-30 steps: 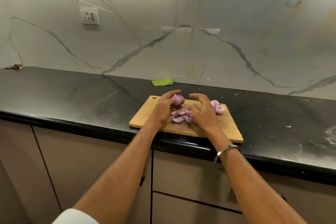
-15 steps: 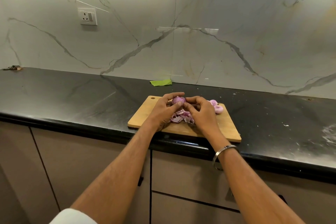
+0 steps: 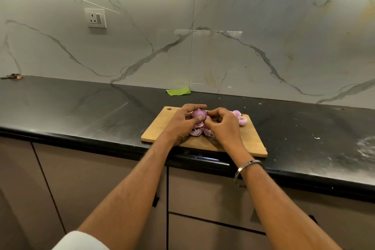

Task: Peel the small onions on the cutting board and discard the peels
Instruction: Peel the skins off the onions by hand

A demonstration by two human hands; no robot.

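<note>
A wooden cutting board (image 3: 160, 128) lies near the front edge of the black counter. Above its middle my left hand (image 3: 182, 121) grips a small purple onion (image 3: 198, 114) between thumb and fingers. My right hand (image 3: 222, 123) meets it from the right, its curled fingertips pinching at the onion's right side. Under both hands lies a pile of purple peels (image 3: 197, 131). Two peeled pale pink onions (image 3: 241, 119) sit at the board's far right corner, partly hidden behind my right hand.
The black counter (image 3: 81, 107) runs left and right below a marble backsplash. A green scrap (image 3: 178, 91) lies by the wall behind the board. A wall socket (image 3: 95, 18) sits at upper left. White smears mark the counter at far right (image 3: 365, 148). Cabinet fronts are below.
My right hand has moved left from an open spread beside the onion and now pinches at it. My left hand has kept its hold on the onion over the peels.
</note>
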